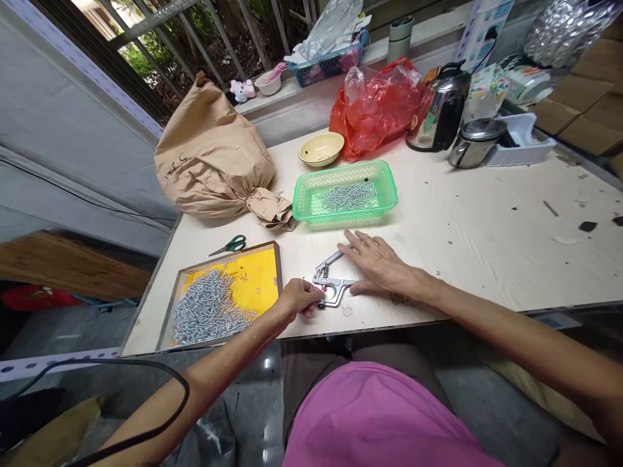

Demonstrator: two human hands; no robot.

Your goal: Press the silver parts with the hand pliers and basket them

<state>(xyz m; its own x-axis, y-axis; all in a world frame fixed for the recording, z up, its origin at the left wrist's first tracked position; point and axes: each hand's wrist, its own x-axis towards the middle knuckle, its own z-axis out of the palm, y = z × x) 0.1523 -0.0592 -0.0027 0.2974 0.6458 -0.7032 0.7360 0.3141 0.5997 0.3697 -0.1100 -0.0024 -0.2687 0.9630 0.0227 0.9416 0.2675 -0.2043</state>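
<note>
Hand pliers [335,283] with grey metal jaws, a spring and two spread handles lie near the table's front edge. My right hand [382,263] spans both handles, fingers stretched over the upper one and thumb against the lower. At the jaw end, my left hand [300,297] is closed in a pinch; what its fingertips hold is too small to make out. Left of it, a shallow tray [278,266] with a yellow lining [260,275] bears a heap of small silvery metal pieces [207,308]. Beyond the pliers, a green basket [343,217] contains more small metal pieces [350,196].
Green-handled scissors [236,244] lie behind the tray. A large brown paper sack [214,162] stands at the back left. Farther back are a cream bowl [321,148], a red plastic bag [374,110], an electric kettle [440,107] and a metal pot [477,143].
</note>
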